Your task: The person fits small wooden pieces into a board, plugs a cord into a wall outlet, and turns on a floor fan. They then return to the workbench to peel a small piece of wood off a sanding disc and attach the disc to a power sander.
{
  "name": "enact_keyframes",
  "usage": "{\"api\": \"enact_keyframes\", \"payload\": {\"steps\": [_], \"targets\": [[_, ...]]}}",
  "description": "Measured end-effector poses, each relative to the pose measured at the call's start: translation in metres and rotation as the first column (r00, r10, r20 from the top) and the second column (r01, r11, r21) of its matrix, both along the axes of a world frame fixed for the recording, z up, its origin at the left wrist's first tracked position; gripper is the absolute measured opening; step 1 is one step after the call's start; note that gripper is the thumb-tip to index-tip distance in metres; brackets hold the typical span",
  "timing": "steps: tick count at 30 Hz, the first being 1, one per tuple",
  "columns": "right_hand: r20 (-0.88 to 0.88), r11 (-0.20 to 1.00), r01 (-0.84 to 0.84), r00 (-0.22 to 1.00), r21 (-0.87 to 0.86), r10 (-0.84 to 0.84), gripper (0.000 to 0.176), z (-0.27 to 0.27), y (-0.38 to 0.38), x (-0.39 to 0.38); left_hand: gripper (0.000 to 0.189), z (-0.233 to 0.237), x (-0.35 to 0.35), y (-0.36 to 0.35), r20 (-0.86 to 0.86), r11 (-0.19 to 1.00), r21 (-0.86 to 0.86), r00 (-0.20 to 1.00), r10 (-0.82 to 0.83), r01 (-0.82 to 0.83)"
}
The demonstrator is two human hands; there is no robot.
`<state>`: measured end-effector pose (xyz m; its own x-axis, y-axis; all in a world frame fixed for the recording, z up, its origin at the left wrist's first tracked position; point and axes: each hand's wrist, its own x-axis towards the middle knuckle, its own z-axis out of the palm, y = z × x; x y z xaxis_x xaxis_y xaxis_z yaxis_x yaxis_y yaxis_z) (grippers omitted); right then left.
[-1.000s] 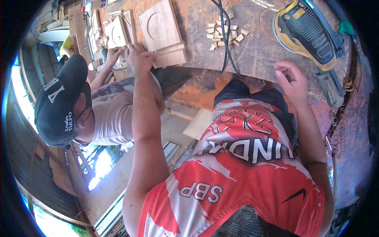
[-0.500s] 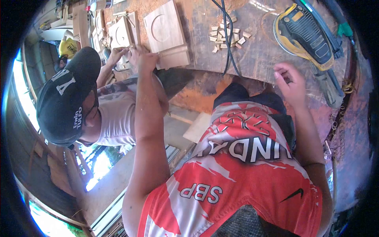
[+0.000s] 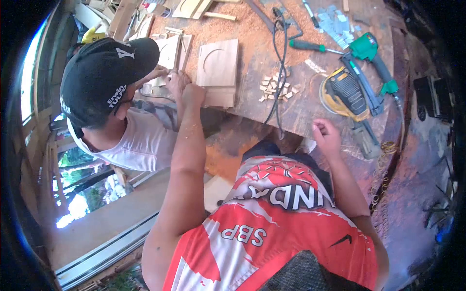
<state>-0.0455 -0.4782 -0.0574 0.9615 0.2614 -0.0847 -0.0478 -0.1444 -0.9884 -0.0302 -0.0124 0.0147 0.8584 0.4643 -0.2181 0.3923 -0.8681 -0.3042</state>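
My left hand (image 3: 193, 95) is closed at the near edge of the bench, right against a co-worker's hand (image 3: 175, 82). Its fingers are partly hidden, and I cannot make out what they grip. Just right of it are a square wooden panel (image 3: 223, 70) with a round recess and a wooden strip (image 3: 218, 96) at the panel's near side. My right hand (image 3: 326, 137) is loosely curled by the bench edge, with nothing visible in it. Nearest to it is a yellow-and-black sander (image 3: 345, 92). Several small wood blocks (image 3: 276, 88) lie between my hands.
A co-worker in a black cap (image 3: 107, 80) leans in close on the left. A black cord (image 3: 282, 63) crosses the bench (image 3: 252, 104) and hangs over its edge. Beyond the sander lie a green power tool (image 3: 364, 47) and a green-handled screwdriver (image 3: 307, 46). Sawdust covers the far side.
The view has shifted, bringing more of the far bench, the green tool and the screwdriver into sight. My right hand's fingers are curled in more. My left hand stays beside the co-worker's hands.
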Motion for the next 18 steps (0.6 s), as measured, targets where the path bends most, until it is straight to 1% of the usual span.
{"api": "enact_keyframes", "payload": {"steps": [2,3,5,6,7,8,9,10,11,12,13,14,15,17,18], "targets": [[-0.052,0.999,-0.042,0.998,0.005,0.042,0.016,-0.002,-0.001,-0.001,0.034,-0.028,-0.001,0.027,0.021,0.999,0.02,0.999,0.031,-0.031],[-0.033,0.999,-0.031,0.999,-0.014,0.031,0.016,-0.003,-0.002,-0.001,0.034,-0.045,-0.002,0.043,0.025,0.999,0.027,0.999,0.046,-0.047],[-0.057,0.998,-0.066,0.996,0.0,0.065,0.017,-0.004,-0.001,0.0,0.034,-0.068,-0.008,0.059,0.033,0.998,0.048,0.998,0.05,-0.052],[-0.045,0.998,-0.054,0.998,-0.018,0.053,0.017,-0.003,-0.002,0.001,0.034,-0.069,-0.009,0.051,0.028,0.998,0.047,0.999,0.044,-0.045],[-0.035,0.997,-0.078,0.996,0.0,0.078,0.021,-0.001,-0.002,0.001,0.034,-0.059,-0.01,0.033,0.038,0.999,0.03,0.999,0.034,-0.036],[-0.028,0.994,-0.103,0.994,0.02,0.104,0.026,-0.002,-0.003,0.0,0.032,-0.037,-0.011,0.01,0.142,0.996,-0.001,0.986,0.084,-0.085],[-0.011,0.996,-0.092,0.996,0.007,0.092,0.026,-0.005,-0.004,-0.001,0.029,-0.023,-0.013,-0.007,0.253,0.991,-0.037,0.958,0.133,-0.128],[-0.019,0.992,-0.108,0.994,0.069,0.11,0.031,-0.008,-0.004,0.002,0.029,-0.023,-0.013,-0.011,0.268,0.992,-0.049,0.955,0.124,-0.115],[-0.025,0.983,-0.125,0.991,0.133,0.129,0.036,-0.011,-0.006,0.006,0.03,-0.022,-0.013,-0.01,0.311,0.977,-0.132,0.929,0.201,-0.167],[-0.019,0.985,-0.118,0.992,0.127,0.121,0.036,-0.007,-0.009,0.01,0.032,-0.021,-0.015,-0.012,0.336,0.952,-0.215,0.899,0.282,-0.218],[-0.129,0.985,-0.073,0.987,0.157,0.093,0.041,-0.002,-0.011,0.014,0.032,-0.02,-0.015,-0.016,0.346,0.958,-0.151,0.894,0.283,-0.245],[-0.232,0.982,-0.027,0.97,0.185,0.071,0.045,0.003,-0.011,0.019,0.032,-0.018,-0.015,-0.017,0.353,0.959,-0.152,0.893,0.28,-0.241],[-0.222,0.982,-0.023,0.973,0.186,0.065,0.045,0.003,-0.012,0.023,0.032,-0.019,-0.013,-0.015,0.348,0.954,-0.165,0.89,0.295,-0.252],[-0.055,0.996,-0.085,0.995,0.009,0.086,0.047,-0.001,-0.013,0.026,0.033,-0.024,-0.011,-0.012,0.358,0.95,-0.182,0.883,0.305,-0.255],[-0.042,0.997,-0.082,0.996,0.009,0.082,0.047,-0.004,-0.013,0.028,0.032,-0.029,-0.011,-0.007,0.344,0.963,-0.146,0.901,0.266,-0.229]]}}
